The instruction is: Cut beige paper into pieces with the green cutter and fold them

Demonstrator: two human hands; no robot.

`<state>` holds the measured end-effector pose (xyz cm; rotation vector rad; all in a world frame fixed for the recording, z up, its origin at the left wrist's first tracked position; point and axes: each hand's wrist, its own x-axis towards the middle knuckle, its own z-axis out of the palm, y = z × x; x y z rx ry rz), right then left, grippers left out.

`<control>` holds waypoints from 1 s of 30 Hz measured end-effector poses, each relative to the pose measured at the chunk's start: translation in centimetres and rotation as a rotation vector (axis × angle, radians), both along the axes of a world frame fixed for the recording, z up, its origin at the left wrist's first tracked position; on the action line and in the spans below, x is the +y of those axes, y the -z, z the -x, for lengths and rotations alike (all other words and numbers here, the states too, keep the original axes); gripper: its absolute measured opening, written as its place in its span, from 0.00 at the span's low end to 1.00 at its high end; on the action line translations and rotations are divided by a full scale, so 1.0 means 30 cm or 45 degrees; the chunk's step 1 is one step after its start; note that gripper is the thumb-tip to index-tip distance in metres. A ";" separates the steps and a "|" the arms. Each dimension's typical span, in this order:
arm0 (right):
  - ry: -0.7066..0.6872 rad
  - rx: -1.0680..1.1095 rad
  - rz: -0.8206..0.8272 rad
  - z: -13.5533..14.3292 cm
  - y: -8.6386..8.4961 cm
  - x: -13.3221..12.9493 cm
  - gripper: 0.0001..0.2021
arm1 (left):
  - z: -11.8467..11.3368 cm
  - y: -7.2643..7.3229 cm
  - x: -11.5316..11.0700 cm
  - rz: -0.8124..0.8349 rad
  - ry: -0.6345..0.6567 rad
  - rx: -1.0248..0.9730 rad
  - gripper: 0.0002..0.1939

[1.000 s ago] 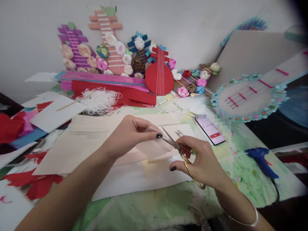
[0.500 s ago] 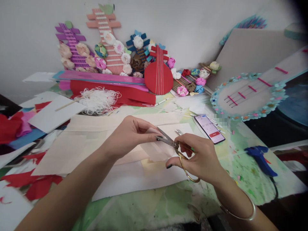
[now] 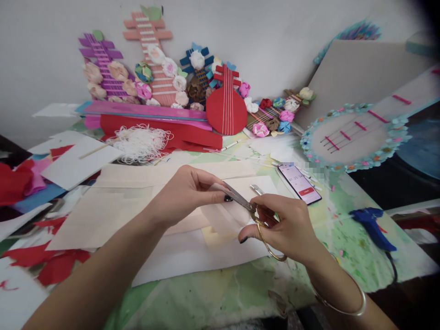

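Note:
Pinched between the thumb and fingers of my left hand [image 3: 195, 188] is a thin, pale piece of paper [image 3: 225, 217], which hangs down below the scissors. My right hand [image 3: 280, 224] grips a pair of scissors [image 3: 242, 200] with gold handles [image 3: 271, 247]. Their grey blades are together and point toward my left fingertips, at the paper's upper edge. Beneath both hands lie a white sheet [image 3: 178, 261] and cream paper sheets [image 3: 99, 215]. A metal blade tip [image 3: 256, 189], perhaps a cutter, shows just beyond my right hand.
Right of my hands lie a phone [image 3: 299, 183] and a blue glue gun [image 3: 373, 227] with its cord. White string [image 3: 142, 142] is heaped at back left. A red paper lute [image 3: 227, 110] and several flowered ones lean along the wall. Red scraps [image 3: 58, 270] lie at left.
The scissor blades, apart half a second ago, are now closed together at the paper. Both hands stay almost in the same place.

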<state>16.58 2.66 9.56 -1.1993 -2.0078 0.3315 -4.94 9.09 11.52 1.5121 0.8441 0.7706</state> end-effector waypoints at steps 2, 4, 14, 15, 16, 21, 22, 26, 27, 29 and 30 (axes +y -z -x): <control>0.002 -0.002 -0.009 -0.001 0.001 -0.001 0.22 | -0.001 -0.002 0.000 0.011 -0.004 0.014 0.05; 0.007 -0.011 -0.023 -0.001 0.001 -0.001 0.22 | -0.002 -0.004 -0.001 0.021 -0.007 0.008 0.05; 0.036 -0.089 -0.073 0.000 -0.002 -0.003 0.24 | 0.000 -0.008 -0.004 0.112 0.011 -0.051 0.04; 0.040 -0.095 -0.068 0.000 -0.002 -0.003 0.24 | -0.001 -0.009 -0.004 0.114 0.010 -0.053 0.04; 0.044 -0.100 -0.062 0.000 -0.003 -0.003 0.24 | -0.002 -0.009 -0.005 0.115 0.008 -0.058 0.04; 0.057 -0.121 -0.071 -0.003 -0.005 -0.004 0.24 | -0.002 -0.007 -0.006 0.110 0.019 -0.062 0.05; 0.063 -0.129 -0.072 -0.003 -0.006 -0.004 0.25 | -0.002 -0.006 -0.006 0.112 0.022 -0.062 0.04; 0.087 -0.143 -0.066 -0.003 -0.006 -0.004 0.25 | 0.000 -0.004 -0.004 0.121 0.024 -0.052 0.03; 0.092 -0.140 -0.071 -0.003 -0.005 -0.004 0.25 | 0.001 -0.003 -0.003 0.126 0.025 -0.053 0.03; 0.101 -0.123 -0.080 -0.003 -0.003 -0.005 0.24 | 0.002 -0.002 -0.002 0.147 0.034 -0.059 0.03; 0.107 -0.105 -0.074 -0.004 -0.001 -0.006 0.24 | 0.002 -0.001 -0.002 0.162 0.036 -0.064 0.04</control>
